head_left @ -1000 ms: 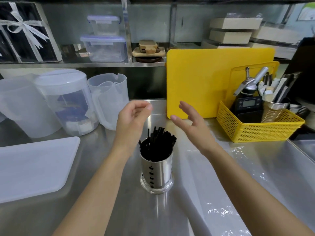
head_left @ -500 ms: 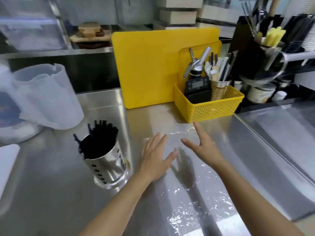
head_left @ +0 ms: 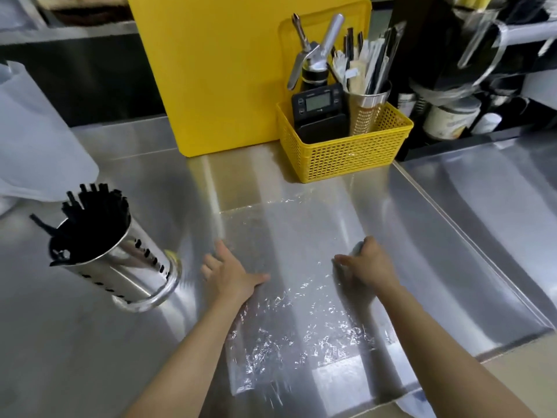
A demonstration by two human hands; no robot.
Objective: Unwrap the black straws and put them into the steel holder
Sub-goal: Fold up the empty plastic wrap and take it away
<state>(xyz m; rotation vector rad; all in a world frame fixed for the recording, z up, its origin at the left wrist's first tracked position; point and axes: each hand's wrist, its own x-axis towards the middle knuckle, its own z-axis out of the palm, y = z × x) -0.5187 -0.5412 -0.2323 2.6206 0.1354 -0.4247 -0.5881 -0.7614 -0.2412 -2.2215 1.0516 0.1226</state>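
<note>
Steel counter (head_left: 90, 342) fills the view. The camera has swung right in the last second, so the steel holder (head_left: 120, 267) is now at the near left, standing on its base and packed with black straws (head_left: 90, 212); none are left lying out. Clear wrap (head_left: 295, 297) lies flat and crinkled at centre near, with nothing on it. Both hands have dropped from above the holder onto the wrap. Left hand (head_left: 232, 276) is flat, fingers straight, pressing the film's left side. Right hand (head_left: 367, 267) is curled over the right side but blurred, so I cannot tell whether it pinches the film or only rests. The straw step looks done; probably only the wrap is left to clear. At the far side a yellow cutting board (head_left: 226, 70) leans upright, with a yellow basket (head_left: 346, 155) to its right holding a timer (head_left: 316, 104). A translucent jug (head_left: 36, 131) is at the far left.
</note>
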